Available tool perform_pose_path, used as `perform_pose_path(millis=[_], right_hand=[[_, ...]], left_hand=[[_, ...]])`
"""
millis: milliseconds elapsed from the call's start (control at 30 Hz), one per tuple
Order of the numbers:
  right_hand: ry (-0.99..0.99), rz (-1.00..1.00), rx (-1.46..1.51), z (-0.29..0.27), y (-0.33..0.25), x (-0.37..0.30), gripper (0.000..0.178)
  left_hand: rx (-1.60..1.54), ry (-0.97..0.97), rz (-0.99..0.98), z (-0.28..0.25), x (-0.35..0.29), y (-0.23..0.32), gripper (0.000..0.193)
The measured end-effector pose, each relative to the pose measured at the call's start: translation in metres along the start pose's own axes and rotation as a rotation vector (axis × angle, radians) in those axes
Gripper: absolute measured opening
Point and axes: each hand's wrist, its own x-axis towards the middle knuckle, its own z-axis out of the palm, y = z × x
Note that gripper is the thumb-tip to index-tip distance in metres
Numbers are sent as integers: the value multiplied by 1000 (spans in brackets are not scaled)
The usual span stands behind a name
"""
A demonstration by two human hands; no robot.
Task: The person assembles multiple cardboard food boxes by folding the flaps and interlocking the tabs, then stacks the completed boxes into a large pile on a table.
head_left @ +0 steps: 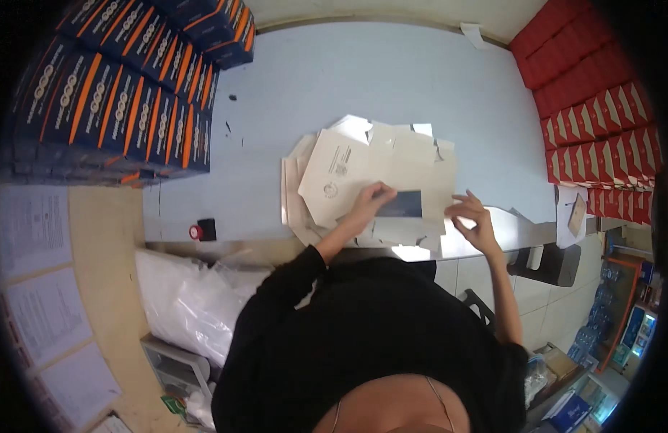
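A stack of flat, unfolded cream cardboard box blanks (pixel 392 155) lies at the table's front edge before me. On the top blank is a dark blue rectangle (pixel 405 204); I cannot tell if it is a card, a label or a printed patch. My left hand (pixel 366 206) is closed beside the rectangle's left end, fingertips pressed together over the blank. What the fingertips hold, if anything, is hidden. At the stack's right edge, my right hand (pixel 475 222) has thumb and forefinger curled together, other fingers bent loosely. Anything between them is too small to make out.
Dark blue and orange boxes (pixel 125 101) are piled at the left, red and white boxes (pixel 597 130) at the right. On the blue-grey table (pixel 291 79), a small red and black object (pixel 203 230) sits near the front left edge. Clear plastic wrapping (pixel 204 303) lies below.
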Motion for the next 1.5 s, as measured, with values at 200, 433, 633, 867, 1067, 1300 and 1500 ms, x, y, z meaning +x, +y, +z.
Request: perform_pose_path(millis=[200, 433, 633, 867, 1067, 1300, 1500], right_hand=[[647, 186, 467, 38, -66, 9, 12], [340, -100, 41, -2, -149, 57, 19], [323, -4, 236, 28, -143, 79, 38], [46, -375, 753, 23, -148, 82, 92], [555, 49, 1154, 0, -174, 83, 42], [438, 28, 654, 23, -178, 71, 25], [-301, 106, 1478, 11, -162, 76, 32]], left_hand=[[-232, -71, -204, 23, -18, 74, 14], [258, -106, 196, 24, -56, 185, 8], [647, 792, 1165, 40, -66, 168, 33], [683, 513, 515, 13, -88, 147, 36], [931, 542, 843, 8, -85, 155, 45], [469, 466, 1164, 12, -83, 158, 58], [573, 374, 915, 33, -93, 175, 75]])
